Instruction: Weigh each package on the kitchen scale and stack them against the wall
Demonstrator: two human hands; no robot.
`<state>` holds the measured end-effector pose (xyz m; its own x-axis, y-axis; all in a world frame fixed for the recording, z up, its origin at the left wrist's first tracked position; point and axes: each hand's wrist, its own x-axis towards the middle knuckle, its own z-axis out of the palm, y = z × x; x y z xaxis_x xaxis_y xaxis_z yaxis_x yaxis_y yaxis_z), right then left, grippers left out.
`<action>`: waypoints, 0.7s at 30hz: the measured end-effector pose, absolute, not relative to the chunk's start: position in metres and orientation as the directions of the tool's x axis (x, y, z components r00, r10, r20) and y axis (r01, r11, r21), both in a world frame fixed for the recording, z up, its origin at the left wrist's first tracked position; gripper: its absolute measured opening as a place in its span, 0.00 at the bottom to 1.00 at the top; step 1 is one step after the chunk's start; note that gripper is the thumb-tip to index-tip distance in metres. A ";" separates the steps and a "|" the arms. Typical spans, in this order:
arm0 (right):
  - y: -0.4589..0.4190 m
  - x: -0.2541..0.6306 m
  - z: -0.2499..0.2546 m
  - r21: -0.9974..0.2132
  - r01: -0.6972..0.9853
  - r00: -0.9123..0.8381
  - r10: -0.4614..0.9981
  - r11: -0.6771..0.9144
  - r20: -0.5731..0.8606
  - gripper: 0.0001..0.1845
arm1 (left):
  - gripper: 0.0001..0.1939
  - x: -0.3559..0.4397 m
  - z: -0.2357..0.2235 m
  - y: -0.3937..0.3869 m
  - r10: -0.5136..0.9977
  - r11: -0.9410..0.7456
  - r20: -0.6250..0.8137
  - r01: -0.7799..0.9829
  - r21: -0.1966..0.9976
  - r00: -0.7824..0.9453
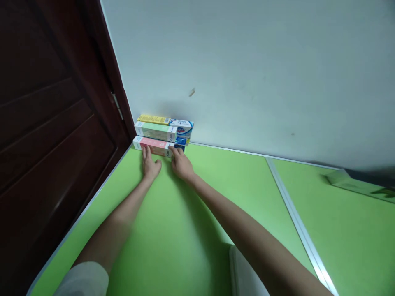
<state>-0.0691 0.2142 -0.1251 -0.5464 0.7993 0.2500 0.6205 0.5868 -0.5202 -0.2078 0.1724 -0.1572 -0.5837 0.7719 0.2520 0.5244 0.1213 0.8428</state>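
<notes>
A long pink-and-white box (153,145) lies on the green surface, at the front of a small group of boxes against the wall. My left hand (151,165) has its fingertips stretched out against the front of this box, thumb spread to the side. Near the box's right end, my right hand (182,164) touches it with fingers apart and slightly bent. Behind it lies a green-and-white box (156,131), and beyond that a yellow box (153,119). A white-and-blue box (182,127) adjoins them on the right, with dark blue packaging (180,144) below, partly hidden.
A dark brown door (46,119) and its frame border the left side. The pale wall (247,74) runs along the back. A metal strip (296,218) crosses the green surface (160,230). A shiny box-like object (361,184) lies at far right, a white object (245,275) at bottom.
</notes>
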 end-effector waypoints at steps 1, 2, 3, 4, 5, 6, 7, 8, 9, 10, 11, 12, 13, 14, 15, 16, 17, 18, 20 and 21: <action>0.212 -0.067 -0.122 -0.511 0.625 -0.564 0.794 0.590 0.227 0.31 | 0.44 -0.207 -0.156 0.172 0.765 0.126 0.254 0.524 0.842 -0.592; 0.210 -0.063 -0.119 -0.503 0.630 -0.580 0.789 0.591 0.201 0.32 | 0.44 -0.207 -0.155 0.172 0.759 0.129 0.256 0.523 0.842 -0.599; 0.207 -0.060 -0.114 -0.494 0.637 -0.595 0.785 0.592 0.174 0.34 | 0.43 -0.207 -0.153 0.172 0.755 0.131 0.259 0.525 0.841 -0.603; 0.202 -0.055 -0.110 -0.483 0.642 -0.610 0.778 0.596 0.149 0.34 | 0.43 -0.206 -0.151 0.172 0.752 0.133 0.264 0.531 0.837 -0.604; 0.197 -0.049 -0.105 -0.471 0.640 -0.631 0.765 0.607 0.128 0.35 | 0.42 -0.205 -0.148 0.170 0.744 0.133 0.279 0.544 0.829 -0.608; 0.191 -0.042 -0.099 -0.459 0.632 -0.656 0.746 0.625 0.113 0.34 | 0.41 -0.204 -0.144 0.168 0.728 0.128 0.311 0.566 0.814 -0.611; 0.184 -0.033 -0.094 -0.448 0.615 -0.684 0.722 0.648 0.104 0.34 | 0.39 -0.201 -0.141 0.165 0.711 0.114 0.359 0.602 0.790 -0.605; 0.177 -0.023 -0.088 -0.440 0.593 -0.713 0.694 0.674 0.103 0.33 | 0.37 -0.196 -0.137 0.161 0.701 0.089 0.416 0.650 0.755 -0.579; 0.169 -0.011 -0.083 -0.436 0.567 -0.739 0.665 0.698 0.104 0.31 | 0.34 -0.190 -0.133 0.155 0.711 0.048 0.473 0.707 0.706 -0.520; 0.161 0.002 -0.078 -0.438 0.542 -0.761 0.640 0.717 0.106 0.29 | 0.30 -0.182 -0.129 0.147 0.746 -0.010 0.513 0.763 0.647 -0.425; 0.154 0.016 -0.074 -0.448 0.521 -0.776 0.622 0.726 0.106 0.28 | 0.26 -0.172 -0.126 0.138 0.800 -0.085 0.522 0.805 0.587 -0.296; 0.146 0.031 -0.070 -0.467 0.503 -0.786 0.610 0.727 0.102 0.25 | 0.23 -0.159 -0.122 0.128 0.854 -0.169 0.498 0.827 0.537 -0.148; 0.138 0.047 -0.066 -0.494 0.488 -0.792 0.602 0.720 0.095 0.23 | 0.21 -0.145 -0.119 0.117 0.891 -0.255 0.455 0.826 0.502 -0.001; 0.130 0.063 -0.063 -0.526 0.471 -0.800 0.595 0.708 0.084 0.21 | 0.20 -0.131 -0.115 0.106 0.905 -0.333 0.404 0.811 0.482 0.131; 0.123 0.079 -0.059 -0.561 0.450 -0.810 0.583 0.695 0.071 0.19 | 0.20 -0.115 -0.110 0.095 0.902 -0.396 0.360 0.788 0.471 0.238; 0.116 0.095 -0.056 -0.596 0.427 -0.821 0.568 0.680 0.059 0.18 | 0.20 -0.100 -0.106 0.086 0.890 -0.445 0.322 0.767 0.462 0.323; 0.111 0.111 -0.052 -0.626 0.406 -0.832 0.553 0.665 0.048 0.17 | 0.20 -0.085 -0.101 0.079 0.875 -0.483 0.291 0.746 0.458 0.387; 0.106 0.127 -0.049 -0.653 0.392 -0.836 0.547 0.648 0.040 0.15 | 0.19 -0.069 -0.096 0.073 0.860 -0.510 0.267 0.727 0.459 0.435; 0.098 0.159 -0.043 -0.699 0.387 -0.823 0.567 0.601 0.032 0.13 | 0.18 -0.039 -0.088 0.069 0.835 -0.546 0.244 0.691 0.474 0.493; 0.095 0.175 -0.041 -0.718 0.392 -0.803 0.595 0.575 0.037 0.12 | 0.18 -0.023 -0.085 0.070 0.826 -0.558 0.247 0.676 0.481 0.506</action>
<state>0.1753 0.0947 -0.0406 -0.8032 0.5945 0.0370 0.3925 0.5749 -0.7179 -0.0235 0.0699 -0.0848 0.5063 0.8263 0.2468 0.6761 -0.5580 0.4811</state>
